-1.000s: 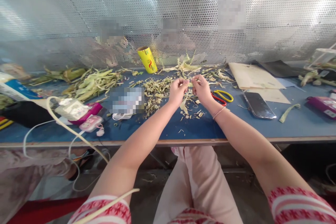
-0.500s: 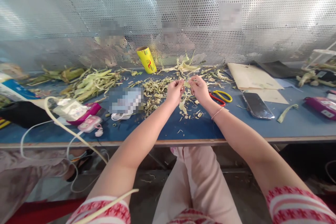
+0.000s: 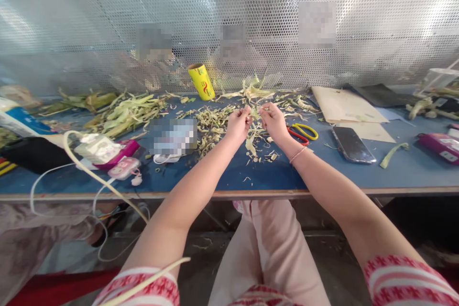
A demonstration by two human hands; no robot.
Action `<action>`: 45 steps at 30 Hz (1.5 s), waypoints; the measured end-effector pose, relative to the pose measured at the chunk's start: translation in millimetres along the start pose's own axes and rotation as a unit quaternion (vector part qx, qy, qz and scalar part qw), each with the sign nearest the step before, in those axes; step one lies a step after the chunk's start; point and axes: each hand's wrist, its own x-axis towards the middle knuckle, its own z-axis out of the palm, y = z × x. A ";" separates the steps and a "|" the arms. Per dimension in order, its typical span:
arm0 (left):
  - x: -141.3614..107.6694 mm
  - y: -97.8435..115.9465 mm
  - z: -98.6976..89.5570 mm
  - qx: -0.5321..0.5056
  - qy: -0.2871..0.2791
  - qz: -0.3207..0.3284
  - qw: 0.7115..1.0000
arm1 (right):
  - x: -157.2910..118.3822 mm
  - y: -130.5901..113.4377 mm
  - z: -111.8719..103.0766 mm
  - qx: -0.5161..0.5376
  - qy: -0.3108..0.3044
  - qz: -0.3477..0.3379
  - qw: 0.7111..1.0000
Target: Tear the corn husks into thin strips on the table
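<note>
Both hands are raised over the middle of the blue table, a small gap apart. My left hand is closed, fingertips pinched; what it holds is too small to make out. Fingers and thumb of my right hand are also pressed together, on something I cannot make out. Below and left of them spreads a pile of shredded pale-green plant scraps. Longer pale leaf pieces lie just behind the hands. Scissors with red and yellow handles rest right beside my right wrist.
A yellow cardboard tube stands tilted at the back. Green stalks, a power bank with cables and a blurred pouch lie left. A phone and brown paper lie right. A perforated metal panel rises behind; another person's leg shows lower left.
My hands have moved very slightly apart, the right one a little to the right. The objects on the table have not been moved.
</note>
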 end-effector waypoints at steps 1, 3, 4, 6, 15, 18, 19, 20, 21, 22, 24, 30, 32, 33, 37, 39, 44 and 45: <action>-0.3 -0.5 0.0 0.005 -0.005 0.002 1.000 | -0.2 -0.4 -0.4 -0.003 0.003 -0.001 1.000; -0.6 -2.1 -0.5 0.018 -0.021 0.011 1.000 | -0.2 -0.8 -1.5 -0.002 0.012 -0.003 1.000; -0.6 -3.0 -0.9 0.025 -0.032 0.014 0.999 | 0.0 -0.8 -2.1 0.001 0.016 -0.003 1.000; -0.3 -4.7 -1.9 0.036 -0.056 0.018 0.998 | 0.7 -0.8 -3.6 0.007 0.024 -0.002 1.000; 1.2 -3.6 -5.2 0.088 -0.065 0.006 0.994 | 1.2 -1.8 -5.4 0.033 0.044 0.008 0.998; 2.2 -3.3 -6.6 0.110 -0.080 0.026 0.990 | 2.0 -0.5 -5.4 0.058 0.050 0.018 0.997; 2.6 -3.4 -7.4 0.118 -0.087 0.036 0.989 | 2.4 0.3 -5.5 0.066 0.052 0.021 0.996; 3.2 -3.6 -8.2 0.127 -0.095 0.046 0.986 | 2.9 1.1 -5.7 0.074 0.053 0.024 0.996; 4.0 -4.0 -9.2 0.138 -0.104 0.056 0.983 | 3.3 2.0 -6.0 0.082 0.054 0.027 0.995; 4.8 -4.4 -10.3 0.151 -0.113 0.064 0.980 | 3.6 2.8 -6.4 0.089 0.055 0.029 0.994; 6.7 -5.5 -12.6 0.178 -0.127 0.081 0.972 | 4.0 4.0 -6.9 0.101 0.056 0.030 0.993; 9.0 -8.4 -14.6 0.248 -0.109 0.102 0.957 | 3.6 3.6 -5.0 0.131 0.057 0.043 0.989; 7.3 -8.5 -13.3 0.245 -0.095 0.081 0.962 | 3.3 3.2 -3.6 0.133 0.050 0.045 0.989; 5.9 -8.4 -12.5 0.235 -0.091 0.066 0.966 | 3.2 3.1 -3.0 0.131 0.047 0.044 0.989; -0.3 -7.3 -8.9 0.189 -0.087 0.016 0.978 | 3.0 4.7 -1.0 0.115 0.035 0.036 0.992; -2.5 -7.2 -7.7 0.176 -0.084 0.008 0.981 | 2.9 6.0 -0.2 0.101 0.027 0.032 0.994; -2.8 -8.8 -7.8 0.179 -0.094 0.014 0.979 | 1.9 7.0 0.3 0.083 0.029 0.036 0.995; -2.4 -9.1 -8.2 0.188 -0.102 0.020 0.977 | 1.6 6.5 0.2 0.084 0.032 0.039 0.995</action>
